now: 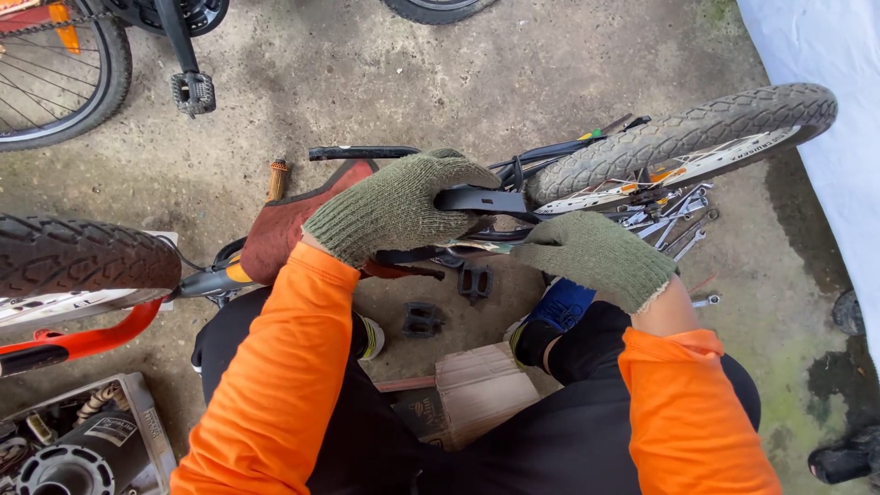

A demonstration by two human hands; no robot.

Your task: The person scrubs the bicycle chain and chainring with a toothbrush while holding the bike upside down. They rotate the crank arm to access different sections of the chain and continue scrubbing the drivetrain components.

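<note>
Both hands wear green knit gloves: the left hand [399, 203] is clamped over a black bar of the upturned bicycle frame [481, 200], and the right hand [596, 255] grips the frame just below, fingers curled around it. The frame lies across the person's knees above the concrete floor [412, 82], its knobby tyre [687, 137] reaching to the right over a scatter of wrenches [674, 225]. Two black pedals [449, 302] lie on the floor beneath the hands.

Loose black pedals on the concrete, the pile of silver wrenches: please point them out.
loose black pedals [475, 280], head view, on the upper pedal's body.
pile of silver wrenches [676, 223], head view, on the middle of the heap.
</note>
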